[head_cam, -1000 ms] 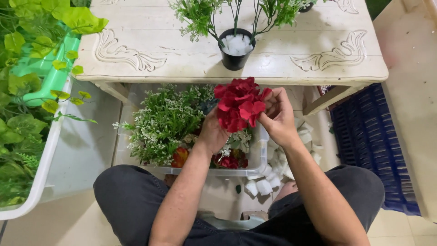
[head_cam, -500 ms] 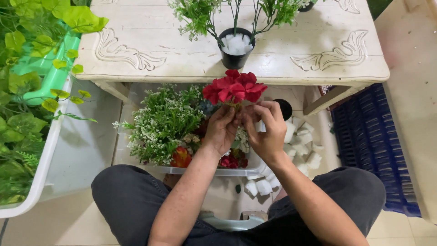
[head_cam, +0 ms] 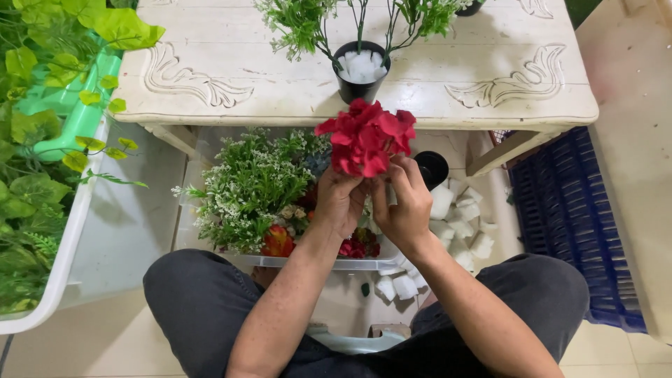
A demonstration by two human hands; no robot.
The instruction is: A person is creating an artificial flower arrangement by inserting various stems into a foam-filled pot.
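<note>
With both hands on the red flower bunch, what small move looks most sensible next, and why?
Probably lift the red flower bunch forward toward the black pot on the white table. Left hand and right hand grip it from below, and the pot's white filling shows open space.

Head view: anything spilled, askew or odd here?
White foam blocks lie scattered loose on the floor under the table, beside the clear bin of greenery, a few near the person's legs. It looks like a spill or offcuts. Both hands, left hand and right hand, hold the red flower bunch upright.
</note>
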